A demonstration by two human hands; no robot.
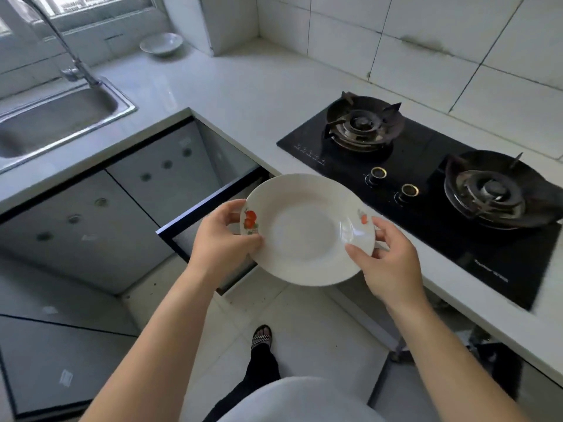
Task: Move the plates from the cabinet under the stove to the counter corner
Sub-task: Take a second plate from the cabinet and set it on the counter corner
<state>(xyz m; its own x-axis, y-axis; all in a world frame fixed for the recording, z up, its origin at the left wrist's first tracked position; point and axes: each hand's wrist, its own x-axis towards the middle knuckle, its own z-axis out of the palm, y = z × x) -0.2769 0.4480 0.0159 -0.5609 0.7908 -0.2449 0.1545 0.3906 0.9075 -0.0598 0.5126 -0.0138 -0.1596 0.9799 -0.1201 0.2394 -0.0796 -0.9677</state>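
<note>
I hold a white plate [304, 229] with small red fruit prints on its rim, level, in front of the counter edge beside the stove. My left hand [222, 239] grips its left rim, thumb on top. My right hand [387, 257] grips its right rim. The plate hangs over the floor and an open cabinet door [195, 226]. The black two-burner gas stove [426, 184] is set in the counter to the right. The white counter [243, 95] runs back to the tiled corner [259, 41].
A pale bowl [161, 44] stands on the counter at the back by the window. A steel sink [51, 123] with a tall faucet [70, 53] is at the left. Grey cabinet fronts [100, 223] lie below. My sandalled foot [262, 336] is on the tiled floor.
</note>
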